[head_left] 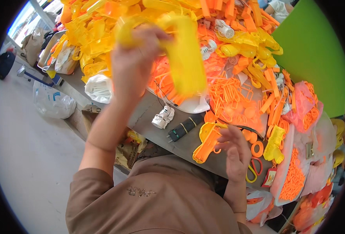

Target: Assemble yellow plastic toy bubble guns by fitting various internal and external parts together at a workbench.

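- Left hand [131,62] raised high over the table, fingers clamped round a blurred yellow plastic toy-gun shell [182,54]; the shell hangs in the air above the heap, its long body pointing down and to the right
- Right hand [235,150] low near the table's front edge, fingers loosely curled and spread, holding nothing I can make out; fingertips just beside an orange-and-yellow plastic toy-gun half [207,142], can't tell if touching
- That toy-gun half lies flat on the grey tabletop [153,117], near the person's chest
- Hands well apart, left far above right
- Behind both hands, big heap of yellow and orange moulded plastic parts [235,50] covers most of the table
- White small plastic mechanism piece [162,117] and a black oblong part with yellow bands [185,126] sit on the bare grey patch, side by side, left of the orange gun half
- Orange plastic rings [257,149] and yellow-and-red-handled scissors [253,169] lie just right of the right hand
- Clear bags of orange small parts [293,175] at the right edge of the table
- Brown sleeve [102,195] on the left arm at bottom of view
- Green panel [313,50] stands behind the table, upper right
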`<state>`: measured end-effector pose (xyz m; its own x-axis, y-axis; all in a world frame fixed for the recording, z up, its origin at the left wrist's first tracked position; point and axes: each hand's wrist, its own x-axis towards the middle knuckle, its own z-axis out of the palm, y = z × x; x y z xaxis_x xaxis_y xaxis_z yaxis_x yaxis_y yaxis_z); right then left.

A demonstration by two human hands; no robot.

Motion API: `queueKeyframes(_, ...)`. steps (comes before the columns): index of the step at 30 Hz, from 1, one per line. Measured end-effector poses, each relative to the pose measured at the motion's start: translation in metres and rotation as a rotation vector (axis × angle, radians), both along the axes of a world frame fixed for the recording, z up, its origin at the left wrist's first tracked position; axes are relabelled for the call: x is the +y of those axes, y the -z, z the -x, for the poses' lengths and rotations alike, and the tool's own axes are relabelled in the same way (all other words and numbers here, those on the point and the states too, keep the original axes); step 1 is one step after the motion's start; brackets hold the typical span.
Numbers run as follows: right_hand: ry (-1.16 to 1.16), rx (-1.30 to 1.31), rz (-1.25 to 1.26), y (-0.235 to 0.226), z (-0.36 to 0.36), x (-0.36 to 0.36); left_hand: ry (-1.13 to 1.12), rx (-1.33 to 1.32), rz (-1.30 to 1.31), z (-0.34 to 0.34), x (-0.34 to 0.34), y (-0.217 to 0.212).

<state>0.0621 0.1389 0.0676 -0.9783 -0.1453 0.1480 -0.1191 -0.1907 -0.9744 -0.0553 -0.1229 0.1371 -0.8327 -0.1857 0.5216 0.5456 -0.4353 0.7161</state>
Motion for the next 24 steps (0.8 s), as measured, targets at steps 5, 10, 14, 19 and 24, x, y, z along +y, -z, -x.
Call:
queueKeyframes(5,-0.120,-0.301,0.606,0.004,-0.022,-0.028,0.323,-0.131,-0.103,-0.103,0.069,0.076)
queueKeyframes(10,-0.010,-0.283,0.585,0.019,-0.043,0.014,0.126,0.269,0.708,-0.114,0.049,0.095)
queueKeyframes(14,-0.010,-0.437,0.227,0.016,-0.068,0.036,0.228,-0.140,0.765,-0.121,0.022,0.100)
queueKeyframes(19,-0.079,-0.461,-0.099,0.009,-0.072,0.034,0.390,0.400,1.413,-0.114,0.062,0.069)
queueKeyframes(24,0.033,-0.235,0.027,0.018,-0.053,0.043,0.390,0.208,1.272,-0.102,0.077,0.075)
